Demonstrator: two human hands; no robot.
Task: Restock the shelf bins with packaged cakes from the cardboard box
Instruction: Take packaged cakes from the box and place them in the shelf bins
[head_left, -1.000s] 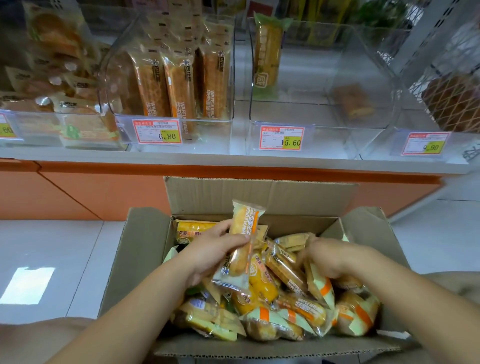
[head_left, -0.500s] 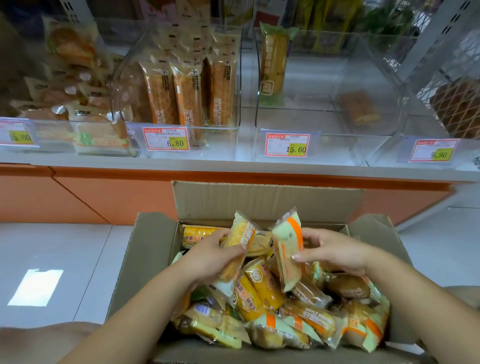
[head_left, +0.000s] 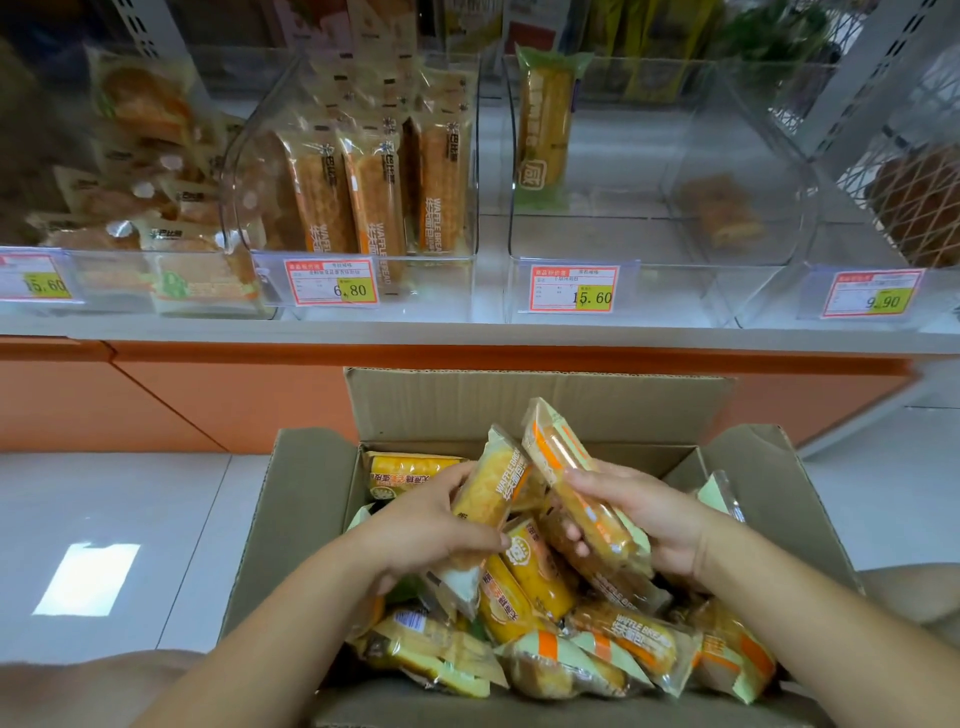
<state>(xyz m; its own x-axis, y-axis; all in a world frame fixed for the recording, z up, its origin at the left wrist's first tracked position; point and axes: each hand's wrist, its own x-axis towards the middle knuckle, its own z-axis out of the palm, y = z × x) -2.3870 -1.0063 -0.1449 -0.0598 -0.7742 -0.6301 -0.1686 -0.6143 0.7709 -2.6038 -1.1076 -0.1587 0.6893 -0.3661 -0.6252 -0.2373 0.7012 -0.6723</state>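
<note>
Head view: we're looking down into the cardboard box (head_left: 306, 519) at lower centre of the frame, flaps open, w/ loose packaged cakes (head_left: 537, 569) piling up inside.

Our left hand (head_left: 426, 535), centre-left, is gripping a waffle pack (head_left: 491, 486), fingers & thumb curling round its middle. The pack is tilting up and to the right above the pile.

Our right hand (head_left: 649, 514), centre-right, is pinching a striped pack (head_left: 563, 462), thumb on top, fingers curling under. Its top end is pointing toward upper left, just beside the waffle pack's top. Both packs are hanging over the box, not in any bin.

Across the upper frame the shelf (head_left: 467, 332) is carrying clear bins. The waffle bin (head_left: 462, 228), upper centre-left, is holding upright packs behind a 6.80 tag (head_left: 332, 283). The next bin (head_left: 675, 244), upper centre, is holding one green-ended pack (head_left: 543, 130) standing at its back left, w/ a 15.60 tag (head_left: 574, 288) in front.
</note>
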